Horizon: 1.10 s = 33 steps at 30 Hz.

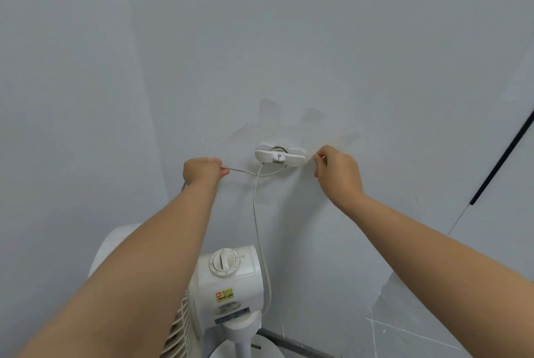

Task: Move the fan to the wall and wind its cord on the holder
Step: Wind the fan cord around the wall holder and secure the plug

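A white pedestal fan (228,285) stands close to the grey wall, seen from above, its dial on top and its grille at the lower left. A white cord holder (279,156) is fixed to the wall above it. The thin white cord (258,221) rises from the fan and loops under the holder. My left hand (203,171) pinches the cord just left of the holder. My right hand (338,174) is at the holder's right end with fingertips pinched together; whether it grips cord there is hidden.
The wall (289,54) fills most of the view, with scuffed patches above the holder. A dark strip (502,155) runs diagonally at the right. Grey floor with white lines (419,328) shows at the lower right, beside the fan's round base (245,352).
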Available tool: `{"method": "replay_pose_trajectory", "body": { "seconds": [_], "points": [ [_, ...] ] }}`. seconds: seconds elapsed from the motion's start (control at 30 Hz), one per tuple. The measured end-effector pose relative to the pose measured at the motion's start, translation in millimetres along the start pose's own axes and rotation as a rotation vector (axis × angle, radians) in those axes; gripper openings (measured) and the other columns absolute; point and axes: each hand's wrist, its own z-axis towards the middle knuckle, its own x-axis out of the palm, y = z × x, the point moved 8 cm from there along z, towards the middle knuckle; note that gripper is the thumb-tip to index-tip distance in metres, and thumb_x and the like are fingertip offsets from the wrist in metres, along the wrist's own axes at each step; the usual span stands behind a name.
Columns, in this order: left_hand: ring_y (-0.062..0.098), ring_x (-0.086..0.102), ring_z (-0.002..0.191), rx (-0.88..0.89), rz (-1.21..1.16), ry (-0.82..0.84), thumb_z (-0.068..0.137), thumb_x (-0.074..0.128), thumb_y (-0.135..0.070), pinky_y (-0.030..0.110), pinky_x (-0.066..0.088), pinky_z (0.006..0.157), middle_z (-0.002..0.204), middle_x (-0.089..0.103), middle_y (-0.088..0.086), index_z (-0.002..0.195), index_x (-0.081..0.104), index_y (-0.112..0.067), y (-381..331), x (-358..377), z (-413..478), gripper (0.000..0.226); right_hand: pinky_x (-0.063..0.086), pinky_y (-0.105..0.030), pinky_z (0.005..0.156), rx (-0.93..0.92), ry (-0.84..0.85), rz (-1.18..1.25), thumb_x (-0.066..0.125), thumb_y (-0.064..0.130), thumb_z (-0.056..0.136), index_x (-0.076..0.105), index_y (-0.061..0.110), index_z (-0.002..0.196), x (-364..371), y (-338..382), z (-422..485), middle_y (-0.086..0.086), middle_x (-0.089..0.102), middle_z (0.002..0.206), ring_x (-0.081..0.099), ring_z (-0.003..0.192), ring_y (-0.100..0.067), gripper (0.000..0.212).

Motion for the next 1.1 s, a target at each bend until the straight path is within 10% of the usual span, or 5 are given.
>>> {"method": "replay_pose_trajectory", "body": {
  "seconds": [0.13,0.37,0.7,0.93,1.1],
  "points": [
    [0.005,0.054,0.028,0.138,-0.081,-0.21,0.081,0.059,0.008,0.024,0.058,0.067,0.054,0.06,0.005,0.055,0.057,-0.008,-28,-13,-3,0.03,0.047,-0.038,0.077,-0.206,-0.001,-0.092,0.045,0.015,0.096,0.062,0.009,0.111,-6,33,-3,-0.01,0.066,0.102,0.061,0.092,-0.031,0.023],
    [0.023,0.07,0.079,0.311,0.137,-0.255,0.08,0.063,-0.001,0.026,0.054,0.075,0.086,0.073,0.011,0.081,0.074,-0.008,-61,-9,-12,0.013,0.044,-0.035,0.072,-0.307,0.114,-0.162,0.046,0.023,0.097,0.063,0.012,0.115,11,62,0,-0.009,0.055,0.103,0.057,0.088,-0.029,0.027],
    [0.008,0.061,0.05,0.475,-0.143,-0.065,0.077,0.062,0.009,0.015,0.054,0.057,0.063,0.061,0.003,0.059,0.059,-0.013,-122,30,-34,0.028,0.04,-0.034,0.068,-0.269,0.203,-0.153,0.048,0.011,0.092,0.068,-0.002,0.084,17,54,13,-0.015,0.059,0.094,0.057,0.084,-0.033,0.025],
    [0.005,0.061,0.043,0.687,0.081,0.222,0.083,0.06,0.004,0.019,0.057,0.059,0.062,0.064,0.009,0.076,0.068,-0.003,-157,74,-73,0.012,0.041,-0.016,0.042,0.004,0.337,0.413,0.039,-0.005,0.091,0.056,0.006,0.125,6,57,34,-0.006,0.053,0.063,0.047,0.05,-0.014,0.04],
    [0.012,0.063,0.05,0.749,0.203,0.337,0.085,0.057,0.0,0.025,0.059,0.066,0.066,0.068,0.009,0.078,0.067,-0.01,-159,83,-95,0.016,0.037,-0.017,0.038,0.012,0.332,0.572,0.055,0.005,0.091,0.065,0.012,0.102,10,86,35,-0.006,0.051,0.056,0.042,0.032,-0.003,0.016]
  ]
}}
